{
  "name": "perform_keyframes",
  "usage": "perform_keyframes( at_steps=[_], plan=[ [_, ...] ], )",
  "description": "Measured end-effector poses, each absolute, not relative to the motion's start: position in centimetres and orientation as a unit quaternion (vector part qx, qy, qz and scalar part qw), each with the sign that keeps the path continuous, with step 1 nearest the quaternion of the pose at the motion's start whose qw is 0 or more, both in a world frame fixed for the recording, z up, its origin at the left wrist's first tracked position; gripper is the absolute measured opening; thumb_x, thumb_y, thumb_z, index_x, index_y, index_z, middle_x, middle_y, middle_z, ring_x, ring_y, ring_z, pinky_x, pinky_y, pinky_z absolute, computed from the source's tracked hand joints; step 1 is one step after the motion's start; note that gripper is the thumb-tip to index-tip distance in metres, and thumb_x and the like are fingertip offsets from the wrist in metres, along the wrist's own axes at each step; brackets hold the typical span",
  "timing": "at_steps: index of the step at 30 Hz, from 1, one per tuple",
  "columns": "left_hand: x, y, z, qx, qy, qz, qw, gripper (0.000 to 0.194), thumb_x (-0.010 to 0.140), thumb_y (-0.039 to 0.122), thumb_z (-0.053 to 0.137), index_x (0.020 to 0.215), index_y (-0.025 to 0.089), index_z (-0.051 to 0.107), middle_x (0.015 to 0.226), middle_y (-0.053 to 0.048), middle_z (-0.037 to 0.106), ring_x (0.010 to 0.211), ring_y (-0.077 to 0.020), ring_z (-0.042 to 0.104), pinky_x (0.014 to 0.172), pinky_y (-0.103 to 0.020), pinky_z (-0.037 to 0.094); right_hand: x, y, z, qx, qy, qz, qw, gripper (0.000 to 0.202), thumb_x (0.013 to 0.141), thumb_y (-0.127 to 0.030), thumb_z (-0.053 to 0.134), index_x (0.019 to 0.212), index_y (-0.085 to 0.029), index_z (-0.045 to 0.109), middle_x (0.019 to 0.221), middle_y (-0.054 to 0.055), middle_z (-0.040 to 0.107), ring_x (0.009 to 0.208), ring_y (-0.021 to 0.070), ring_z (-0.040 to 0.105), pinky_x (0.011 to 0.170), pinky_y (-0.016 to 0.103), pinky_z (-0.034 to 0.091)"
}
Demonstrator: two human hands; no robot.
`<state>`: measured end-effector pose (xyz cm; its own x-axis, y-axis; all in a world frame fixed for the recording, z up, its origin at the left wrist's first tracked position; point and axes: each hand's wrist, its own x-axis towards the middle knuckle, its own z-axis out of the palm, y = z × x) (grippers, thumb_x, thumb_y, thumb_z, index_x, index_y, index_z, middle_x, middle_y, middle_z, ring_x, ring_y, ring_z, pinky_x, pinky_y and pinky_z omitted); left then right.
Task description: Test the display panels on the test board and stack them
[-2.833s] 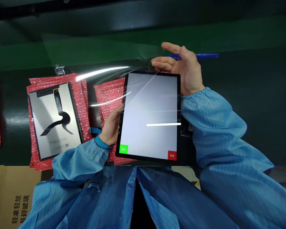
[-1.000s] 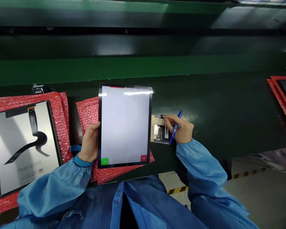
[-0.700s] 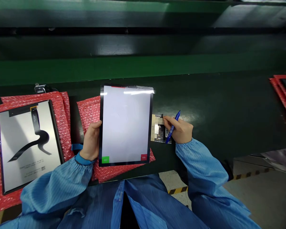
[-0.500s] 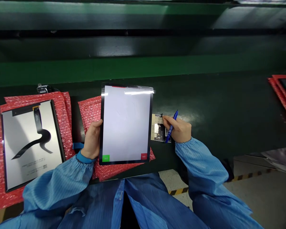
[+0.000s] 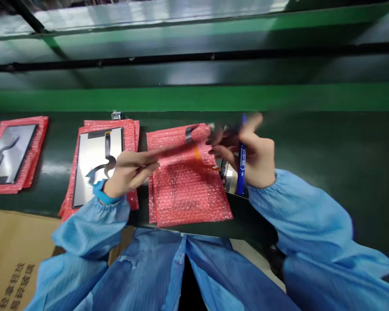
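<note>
A thin display panel [image 5: 183, 152] is tilted almost edge-on and blurred by motion; its face cannot be made out. My left hand [image 5: 129, 170] is closed on the panel's left edge, thumb below and fingers above. My right hand [image 5: 257, 155] carries a blue marker pen [image 5: 241, 166] upright against the palm. Its blurred fingertips are at the panel's right end, by a dark ribbon cable [image 5: 189, 134]; their exact grip is unclear. Partly hidden beneath that hand lies a small circuit board [image 5: 228, 176]. Red bubble-wrap bags [image 5: 191, 196] lie flat under the panel.
To the left, another display panel [image 5: 84, 179] with a black ribbon cable rests on red bubble wrap [image 5: 131, 134]. Farther left is a similar panel [image 5: 22, 136] on its own wrap. A cardboard box [image 5: 16, 242] stands at lower left. A green ledge [image 5: 168, 99] runs behind the dark table.
The lit panel, which faced me upright, has been tipped nearly edge-on. My right hand has risen from the circuit board to the panel's end, still with the pen. The view has shifted left.
</note>
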<state>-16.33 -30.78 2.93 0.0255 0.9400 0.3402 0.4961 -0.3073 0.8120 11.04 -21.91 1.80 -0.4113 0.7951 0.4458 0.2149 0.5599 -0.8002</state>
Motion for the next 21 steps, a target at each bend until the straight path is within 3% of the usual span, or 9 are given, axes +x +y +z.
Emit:
perform_keyframes(
  at_steps=[3,7,10,13,15,18,19,21],
  plan=[
    [-17.7,-31.7,3.5,0.801,0.504,0.283,0.158,0.045,0.09,0.014,0.05,0.125,0.035,0.069,0.125,-0.001,0.071,0.086,-0.0188,0.073,0.077,-0.031,0.059,11.3,-21.3,-0.3,-0.258,-0.828,0.243,0.435,0.015,0.096,-0.025,0.058,0.099,-0.026,0.072,0.109,0.002,0.075,0.099,0.0224,0.073,0.087,0.037,0.062],
    [-17.8,-32.8,1.0,0.854,0.507,0.106,0.057,0.066,0.085,-0.001,0.036,0.137,0.033,0.059,0.144,-0.005,0.055,0.064,-0.0127,0.069,0.056,-0.026,0.053,13.1,-22.2,-3.6,-0.214,-0.903,0.145,0.344,0.031,0.095,-0.007,0.047,0.11,-0.023,0.07,0.126,0.005,0.069,0.098,0.0222,0.073,0.074,0.035,0.063],
    [-17.9,-33.4,-0.5,0.862,0.506,0.027,0.023,0.066,0.084,-0.002,0.036,0.141,0.025,0.055,0.148,-0.009,0.051,0.067,-0.0144,0.071,0.052,-0.026,0.051,14.5,-22.5,-3.8,-0.207,-0.918,0.095,0.324,0.026,0.09,-0.009,0.054,0.104,-0.024,0.07,0.105,0.002,0.076,0.075,0.0185,0.074,0.06,0.031,0.058],
    [-17.2,-33.2,-0.3,0.851,0.522,0.058,-0.013,0.052,0.091,0.008,0.04,0.137,0.022,0.058,0.144,-0.01,0.056,0.074,-0.0179,0.073,0.052,-0.027,0.051,14.3,-21.3,-2.6,-0.282,-0.878,0.081,0.379,0.023,0.087,-0.011,0.059,0.102,-0.024,0.069,0.081,-0.001,0.074,0.064,0.0152,0.068,0.059,0.029,0.055],
    [-15.6,-32.6,0.3,0.855,0.509,0.095,-0.02,0.045,0.094,0.013,0.041,0.134,0.021,0.06,0.14,-0.01,0.06,0.081,-0.0193,0.074,0.053,-0.027,0.051,12.6,-19.5,-2.1,-0.332,-0.854,0.104,0.388,0.029,0.085,-0.016,0.065,0.113,-0.022,0.066,0.092,0.002,0.074,0.078,0.0181,0.07,0.069,0.031,0.057],
    [-11.9,-31.4,0.5,0.893,0.435,0.11,0.021,0.04,0.095,0.016,0.042,0.129,0.021,0.062,0.135,-0.008,0.065,0.084,-0.0189,0.075,0.057,-0.027,0.053,9.0,-16.2,-2.5,-0.362,-0.856,0.144,0.339,0.056,0.077,-0.021,0.075,0.13,-0.02,0.057,0.116,0.007,0.071,0.104,0.0259,0.066,0.086,0.038,0.055],
    [-10.5,-31.2,0.3,0.909,0.402,0.104,0.042,0.039,0.094,0.016,0.043,0.128,0.02,0.062,0.135,-0.008,0.065,0.085,-0.0188,0.074,0.058,-0.027,0.054,7.8,-15.2,-2.8,-0.371,-0.861,0.146,0.316,0.057,0.075,-0.018,0.075,0.129,-0.02,0.057,0.114,0.007,0.072,0.104,0.0265,0.066,0.086,0.038,0.054],
    [-8.2,-30.9,-0.5,0.929,0.351,0.085,0.077,0.039,0.093,0.015,0.044,0.128,0.018,0.062,0.138,-0.008,0.062,0.083,-0.0185,0.074,0.06,-0.029,0.055,6.3,-13.8,-3.4,-0.391,-0.863,0.134,0.293,0.039,0.078,-0.011,0.068,0.117,-0.02,0.064,0.103,0.007,0.073,0.098,0.0264,0.066,0.083,0.037,0.053]
  ],
)
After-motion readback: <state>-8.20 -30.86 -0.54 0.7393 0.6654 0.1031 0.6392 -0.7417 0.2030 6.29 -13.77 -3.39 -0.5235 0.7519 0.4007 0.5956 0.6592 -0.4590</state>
